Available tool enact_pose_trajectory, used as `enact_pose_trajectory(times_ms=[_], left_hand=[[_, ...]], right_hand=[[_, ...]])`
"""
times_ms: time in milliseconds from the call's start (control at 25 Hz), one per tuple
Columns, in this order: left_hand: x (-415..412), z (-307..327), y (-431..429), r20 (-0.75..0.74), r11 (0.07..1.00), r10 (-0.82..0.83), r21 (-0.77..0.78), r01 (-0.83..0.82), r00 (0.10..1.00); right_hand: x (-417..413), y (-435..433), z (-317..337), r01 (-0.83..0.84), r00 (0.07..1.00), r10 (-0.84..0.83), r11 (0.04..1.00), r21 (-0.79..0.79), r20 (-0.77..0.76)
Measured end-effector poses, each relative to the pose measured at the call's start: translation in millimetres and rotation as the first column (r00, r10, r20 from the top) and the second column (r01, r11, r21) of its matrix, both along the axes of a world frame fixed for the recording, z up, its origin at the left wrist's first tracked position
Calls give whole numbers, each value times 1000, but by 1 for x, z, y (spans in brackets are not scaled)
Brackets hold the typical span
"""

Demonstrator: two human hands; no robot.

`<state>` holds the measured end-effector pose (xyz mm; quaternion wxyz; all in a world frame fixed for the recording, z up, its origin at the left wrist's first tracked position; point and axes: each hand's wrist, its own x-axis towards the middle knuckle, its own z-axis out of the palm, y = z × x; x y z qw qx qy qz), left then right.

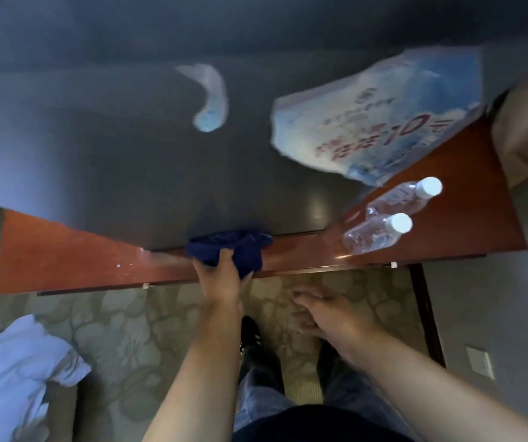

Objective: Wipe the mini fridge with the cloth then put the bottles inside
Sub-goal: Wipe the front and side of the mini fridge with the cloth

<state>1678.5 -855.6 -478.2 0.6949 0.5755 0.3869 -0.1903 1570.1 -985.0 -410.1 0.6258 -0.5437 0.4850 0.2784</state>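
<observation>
Head view: the wiping step is in hand. The left hand has its grip clenched round the one dark blue cloth, bunched and pressed where the dark top meets the red-brown wooden bench at its near edge. I cannot tell whether that dark top belongs to the mini fridge. The right hand hangs blurred over the patterned carpet, its grip released and holding nothing.

Two clear bottles with white caps lie on their sides on the right end of the bench, the farther bottle just beside the nearer bottle, both well apart from the cloth. Neither is inside anything yet.

The next move probably calls for sweeping the cloth across whatever remains unwiped, then freeing a hand for the bottles.

Also there: one printed plastic bag, one small clear wrapper, and one heap of white fabric at lower left.
</observation>
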Motion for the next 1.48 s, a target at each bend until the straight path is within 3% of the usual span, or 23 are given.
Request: enact_pose_trajectory(times_ms=[160, 240, 320, 400, 480, 600, 840, 1080, 1280, 1360, 1480], left_hand=[[-23, 5, -64, -14, 999, -17, -43, 16, 1000], [-37, 11, -91, 2, 999, -2, -46, 2, 1000], [-49, 20, -114, 34, 997, 29, -73, -26, 999], [-62, 31, -134, 76, 996, 52, -82, -46, 996], [-73, 41, -149, 135, 997, 64, -59, -57, 989], [-83, 59, -161, 194, 995, 99, -11, -99, 976], [-87, 98, -171, 255, 992, 127, -25, -125, 958], [-84, 98, -166, 242, 997, 73, -13, -72, 968], [-82, 115, -142, 171, 995, 91, -65, -81, 981], [-78, 135, -131, 156, 984, 119, -151, -95, 981], [-70, 168, -126, 221, 973, 138, -212, -91, 965]], right_hand=[[-45, -65, 6, 71, 997, -71, 997, 9, 26], [-65, -95, 3, 27, 998, -26, 999, -27, 61], [-84, -124, -1, -65, 984, 92, 982, -175, 153], [-101, -156, 4, -121, 932, 246, 903, -413, 266], [-112, -190, 18, -72, 840, 386, 775, -628, 381], [-105, -230, 51, 16, 669, 562, 643, -766, 486], [-44, -250, 71, -205, 450, 865, 340, -918, 220], [-11, -237, 49, -331, 336, 933, 241, -912, 124], [14, -239, 63, -308, 319, 932, 274, -911, 172], [24, -241, 77, -256, 330, 903, 366, -895, 275], [31, -235, 100, -127, 315, 787, 589, -798, 531]])
